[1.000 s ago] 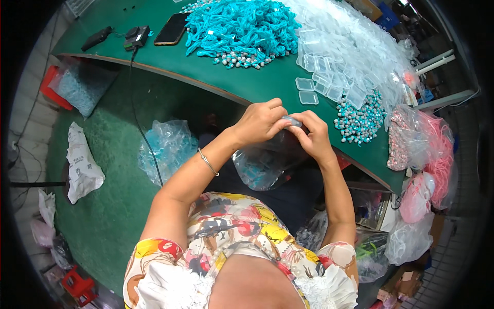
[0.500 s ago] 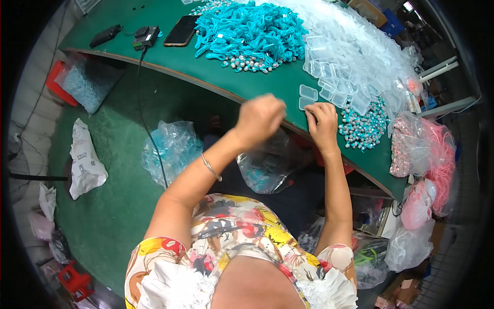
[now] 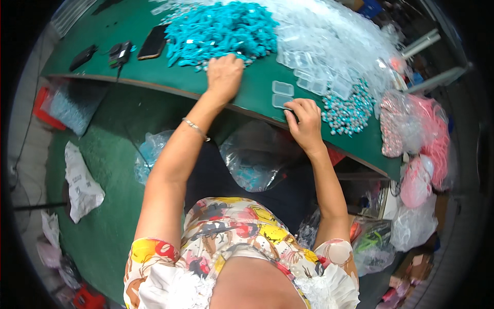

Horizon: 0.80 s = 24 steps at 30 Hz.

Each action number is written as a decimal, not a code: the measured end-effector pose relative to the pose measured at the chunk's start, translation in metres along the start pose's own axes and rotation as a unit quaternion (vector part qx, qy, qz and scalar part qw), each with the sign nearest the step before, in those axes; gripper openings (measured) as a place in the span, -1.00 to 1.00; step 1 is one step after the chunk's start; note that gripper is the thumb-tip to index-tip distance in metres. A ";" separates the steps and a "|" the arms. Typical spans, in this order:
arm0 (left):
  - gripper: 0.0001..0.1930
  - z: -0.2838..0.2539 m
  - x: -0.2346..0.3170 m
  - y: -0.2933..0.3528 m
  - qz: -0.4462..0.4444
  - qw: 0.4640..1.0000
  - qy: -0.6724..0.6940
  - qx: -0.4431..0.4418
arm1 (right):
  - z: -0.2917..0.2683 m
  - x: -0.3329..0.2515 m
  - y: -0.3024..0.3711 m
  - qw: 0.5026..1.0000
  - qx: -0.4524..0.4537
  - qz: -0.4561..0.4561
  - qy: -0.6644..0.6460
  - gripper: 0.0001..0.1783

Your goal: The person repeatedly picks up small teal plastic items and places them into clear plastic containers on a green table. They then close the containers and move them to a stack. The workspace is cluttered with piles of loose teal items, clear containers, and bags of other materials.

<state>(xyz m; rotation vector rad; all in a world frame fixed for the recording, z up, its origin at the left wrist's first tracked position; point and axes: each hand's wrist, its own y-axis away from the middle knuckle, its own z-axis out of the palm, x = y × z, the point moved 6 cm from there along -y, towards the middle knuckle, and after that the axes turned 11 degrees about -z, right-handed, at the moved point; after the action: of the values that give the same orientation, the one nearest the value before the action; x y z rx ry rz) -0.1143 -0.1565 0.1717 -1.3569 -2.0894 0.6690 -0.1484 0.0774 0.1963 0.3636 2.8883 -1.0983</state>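
My left hand [image 3: 225, 78] reaches to the near edge of a heap of teal cords [image 3: 221, 31]. Its fingers bend down, pressed together, among the small grey-and-teal bead-like pieces [image 3: 201, 66] there; what they hold is hidden. At the table's front edge, my right hand [image 3: 305, 121] pinches the near right corner of a small clear plastic case [image 3: 282, 101]. The case lies with its lid [image 3: 283, 88] folded back, flat on the green table [image 3: 257, 77]. Right of that hand is a loose pile of grey-and-teal pieces [image 3: 347, 110].
A large heap of clear cases [image 3: 329, 41] spreads over the back right. A phone [image 3: 153, 42] and a small black device [image 3: 120, 54] with a cable stand at left. Bags of pink cords [image 3: 432, 134] hang off the right end. A clear bag [image 3: 252, 159] is below the table edge.
My left hand has moved left and away from me, from over the table edge to the teal heap. The right hand stays at the clear case. The whole view has shifted slightly.
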 end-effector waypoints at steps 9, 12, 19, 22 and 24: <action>-0.96 0.006 0.005 -0.008 0.042 0.996 -0.050 -0.058 | -0.055 0.065 0.043 0.980 -0.077 0.110 0.149 -0.82; -0.93 -0.003 0.006 -0.001 0.056 0.997 0.001 -0.052 | -0.052 0.058 0.044 0.971 -0.117 0.091 0.188 -0.82; -0.86 -0.022 0.027 0.024 0.055 0.957 0.225 -0.174 | -0.044 0.050 0.040 0.976 -0.074 0.036 0.201 -0.85; -0.88 -0.021 0.025 0.023 -0.011 0.958 0.233 -0.165 | -0.042 0.048 0.038 0.971 -0.075 0.061 0.218 -0.86; -0.90 -0.018 0.026 0.025 -0.052 0.951 0.266 -0.150 | -0.040 0.050 0.037 0.965 -0.087 0.088 0.229 -0.86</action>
<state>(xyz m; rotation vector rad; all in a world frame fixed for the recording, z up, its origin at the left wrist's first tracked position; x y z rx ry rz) -0.0947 -0.1216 0.1728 -1.3821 -1.8387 -0.0733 -0.1861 0.1407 0.1972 0.9590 3.2206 -0.8114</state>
